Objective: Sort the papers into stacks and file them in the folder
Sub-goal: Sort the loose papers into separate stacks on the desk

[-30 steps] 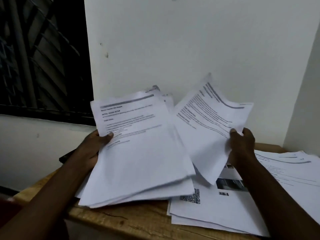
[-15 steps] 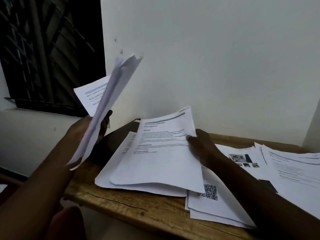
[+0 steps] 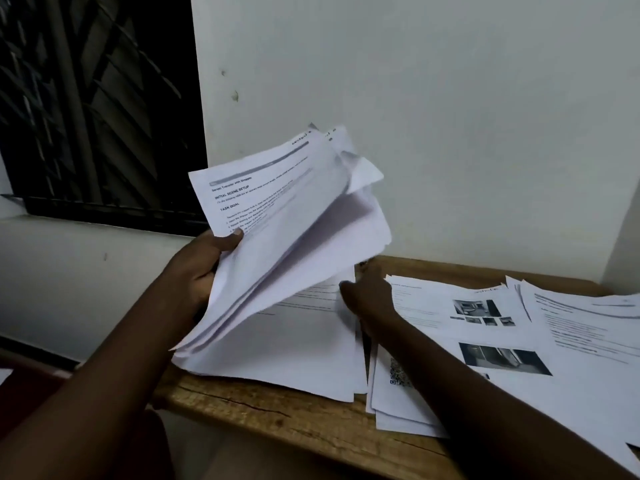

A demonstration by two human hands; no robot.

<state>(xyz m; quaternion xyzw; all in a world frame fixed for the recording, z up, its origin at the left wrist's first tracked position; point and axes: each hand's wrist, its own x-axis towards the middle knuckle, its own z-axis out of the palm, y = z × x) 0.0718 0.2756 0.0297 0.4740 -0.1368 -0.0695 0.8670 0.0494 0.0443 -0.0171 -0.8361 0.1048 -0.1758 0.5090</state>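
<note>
Gripping sheaf [image 3: 294,230], left hand [image 3: 197,271]; right hand [image 3: 370,299] blurred at sheet [image 3: 304,341] on table [image 3: 277,414].

Fanned sheaf of papers [image 3: 294,244] in the left hand [image 3: 197,268] above the wooden table [image 3: 277,417], right hand [image 3: 370,299] on a flat sheet [image 3: 304,341]

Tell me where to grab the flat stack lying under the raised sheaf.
Pinch the flat stack at its front right corner, coming in from the right: that corner lies bare, while the raised sheaf in the left hand overhangs its left side.
</note>
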